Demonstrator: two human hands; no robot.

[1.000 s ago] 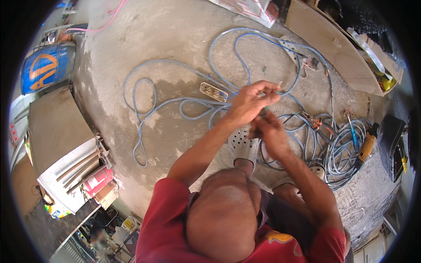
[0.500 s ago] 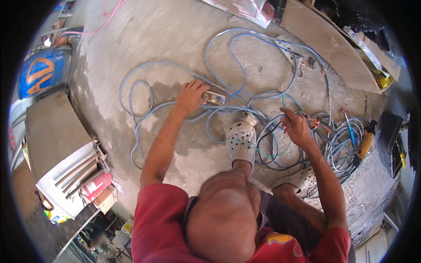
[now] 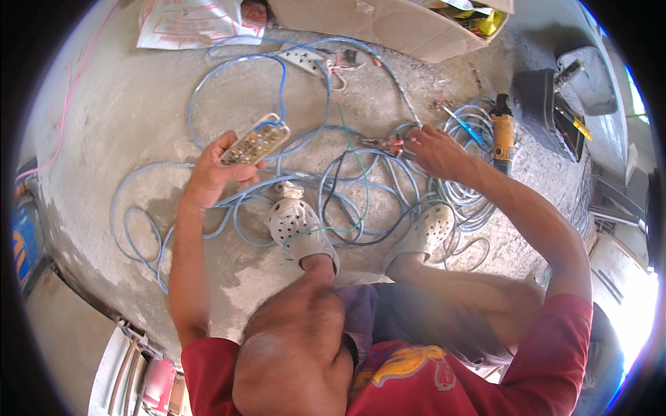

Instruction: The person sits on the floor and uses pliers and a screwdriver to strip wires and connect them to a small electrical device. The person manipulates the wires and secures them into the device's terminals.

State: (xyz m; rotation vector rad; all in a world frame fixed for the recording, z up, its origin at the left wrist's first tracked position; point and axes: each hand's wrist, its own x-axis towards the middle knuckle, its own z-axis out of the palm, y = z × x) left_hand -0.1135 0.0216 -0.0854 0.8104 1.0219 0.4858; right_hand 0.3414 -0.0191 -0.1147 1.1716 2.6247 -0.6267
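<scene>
My left hand (image 3: 225,173) holds a cream-coloured strip (image 3: 255,142) with metal contacts exposed and a blue wire at its upper end. Over the cable pile, my right hand (image 3: 437,152) has its fingers curled beside orange-handled pliers (image 3: 396,144); what lies inside those fingers is hidden. A green wire (image 3: 361,173) trails down across my left clog (image 3: 291,220). Loose grey-blue cable loops (image 3: 160,165) spread over the concrete floor around both feet.
At the top lie a plastic sack (image 3: 194,24), a cardboard box (image 3: 374,24) and a white socket strip (image 3: 298,61). To the right are a screwdriver (image 3: 470,130), a yellow power tool (image 3: 502,128) and a dark case (image 3: 534,107). A blue drum (image 3: 26,236) stands far left.
My hands have separated: the left has picked up the strip from the floor, the right has moved to the pliers and away from the green wire. The view has swung rightward.
</scene>
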